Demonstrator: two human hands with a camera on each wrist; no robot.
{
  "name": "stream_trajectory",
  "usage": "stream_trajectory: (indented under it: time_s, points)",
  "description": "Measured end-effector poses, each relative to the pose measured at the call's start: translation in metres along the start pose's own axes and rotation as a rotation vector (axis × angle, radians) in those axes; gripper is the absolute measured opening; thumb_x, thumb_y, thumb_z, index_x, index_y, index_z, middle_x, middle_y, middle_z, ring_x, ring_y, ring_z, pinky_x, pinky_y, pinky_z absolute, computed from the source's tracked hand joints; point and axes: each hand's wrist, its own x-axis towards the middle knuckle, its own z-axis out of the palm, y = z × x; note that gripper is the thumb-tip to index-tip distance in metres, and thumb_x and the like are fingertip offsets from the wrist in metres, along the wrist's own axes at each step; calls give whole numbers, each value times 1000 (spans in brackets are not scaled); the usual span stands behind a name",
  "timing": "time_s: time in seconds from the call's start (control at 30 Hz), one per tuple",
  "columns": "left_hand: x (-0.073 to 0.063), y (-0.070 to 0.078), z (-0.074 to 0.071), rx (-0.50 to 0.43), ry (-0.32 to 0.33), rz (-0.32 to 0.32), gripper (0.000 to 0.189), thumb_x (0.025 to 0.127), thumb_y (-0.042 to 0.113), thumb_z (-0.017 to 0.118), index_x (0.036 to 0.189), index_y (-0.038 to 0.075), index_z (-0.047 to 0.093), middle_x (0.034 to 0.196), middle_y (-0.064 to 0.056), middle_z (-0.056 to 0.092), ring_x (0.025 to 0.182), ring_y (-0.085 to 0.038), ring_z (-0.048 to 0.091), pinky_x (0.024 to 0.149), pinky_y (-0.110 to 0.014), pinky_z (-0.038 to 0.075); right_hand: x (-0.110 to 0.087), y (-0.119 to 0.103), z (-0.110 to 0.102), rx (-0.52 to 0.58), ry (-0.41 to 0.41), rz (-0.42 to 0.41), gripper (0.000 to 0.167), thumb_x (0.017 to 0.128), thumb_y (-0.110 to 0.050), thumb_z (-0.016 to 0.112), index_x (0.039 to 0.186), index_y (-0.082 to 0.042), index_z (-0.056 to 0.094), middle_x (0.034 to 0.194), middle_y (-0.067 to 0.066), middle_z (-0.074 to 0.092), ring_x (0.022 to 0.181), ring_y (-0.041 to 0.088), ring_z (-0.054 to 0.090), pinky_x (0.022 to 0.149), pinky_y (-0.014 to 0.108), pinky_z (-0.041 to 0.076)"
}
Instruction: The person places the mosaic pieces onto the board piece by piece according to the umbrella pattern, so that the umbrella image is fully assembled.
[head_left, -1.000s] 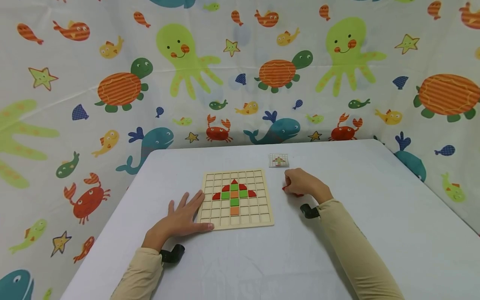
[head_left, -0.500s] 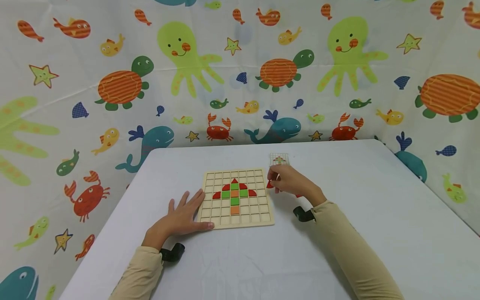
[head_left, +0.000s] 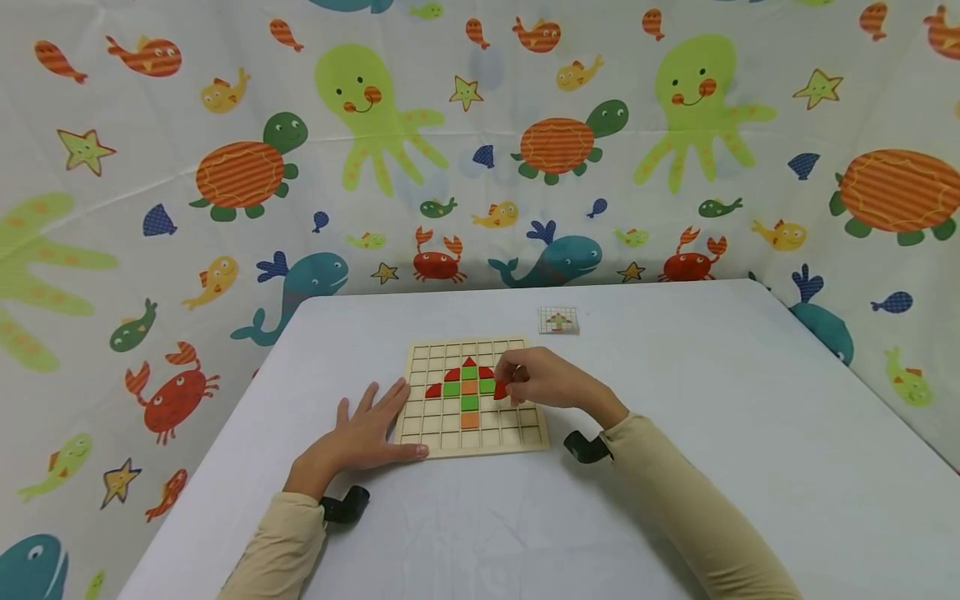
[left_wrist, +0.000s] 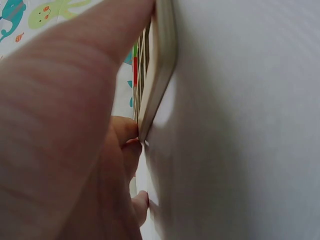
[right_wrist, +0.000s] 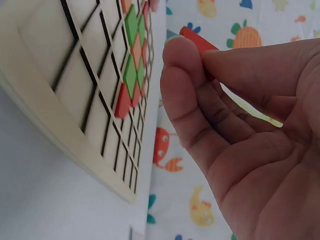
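Note:
A square wooden grid board [head_left: 435, 421] lies on the table, bearing a rocket-like pattern of green [head_left: 469, 403], orange [head_left: 470, 421] and red [head_left: 433, 391] tiles. Fingers spread, my left hand [head_left: 363, 437] rests along its left edge, the thumb at the near left corner. Over the right part of the pattern, my right hand [head_left: 547, 379] pinches a small red tile [right_wrist: 197, 41] between thumb and fingertips. That tile is held above the board in the right wrist view, and its exact shape is partly hidden by the fingers.
Behind the board, a small pattern card [head_left: 558, 321] shows a similar figure on a grid. The white table [head_left: 480, 525] reaches to a curtain [head_left: 465, 225] printed with sea animals. Each wrist wears a black camera mount [head_left: 347, 506].
From the table right of the board, my right hand has moved left over it, carrying the red tile. My left hand stays on the board's edge.

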Motion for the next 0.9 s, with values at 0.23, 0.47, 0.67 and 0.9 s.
stream_trajectory:
  time_s: [0.23,0.47,0.67,0.9]
  points:
    - [2,-2,2,6,-1,-5,120,83,74,74,172,11,24,178,-14,15,160,-51,0,117,-79,-8,8,0,22,-17,-62,-46,8,101,1,70,106,-5,71,92,0,68,73,15,65,73,28,59]
    - [4,-4,3,11,0,-2,120,83,74,74,172,11,24,178,-14,15,160,-52,0,117,-79,-8,11,-4,39,-107,-87,-97,7,100,-4,75,101,-11,74,88,-7,66,84,14,59,77,27,53]
    - [5,-5,4,12,1,3,120,84,75,74,172,10,23,178,-14,15,160,-52,0,117,-80,-7,12,-6,49,-167,-119,-96,6,100,-7,76,102,-13,75,86,-10,66,83,12,59,79,26,54]
    - [8,-7,4,15,-8,-3,121,84,75,73,172,11,23,179,-14,14,161,-51,0,117,-79,-7,14,-2,56,-189,-120,-103,7,101,-6,75,99,-13,74,84,-10,65,81,10,58,77,26,53]
